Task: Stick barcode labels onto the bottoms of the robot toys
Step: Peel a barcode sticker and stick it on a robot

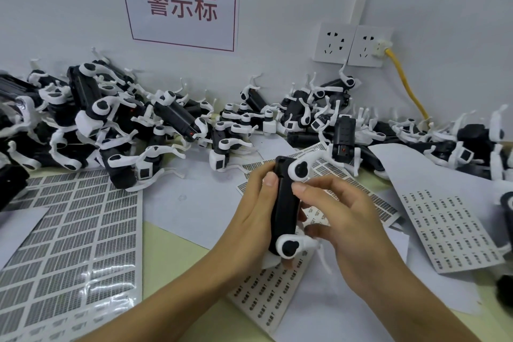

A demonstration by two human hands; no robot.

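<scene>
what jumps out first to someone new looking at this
Both hands, left hand and right hand, grip a black and white toy at centre. Behind it a heap of toys runs along the wall, under a sign in red characters. A label sheet lies at left.

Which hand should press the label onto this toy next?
Probably the right hand: its fingers lie over the toy, while the left hand grips and steadies it.

Both bare forearms reach forward and meet mid-view. The left hand (254,219) is cupped, thumb up along the toy (286,211) it grips. Just right of it, the right hand (341,219) curls, forefinger and thumb touching the toy.
</scene>
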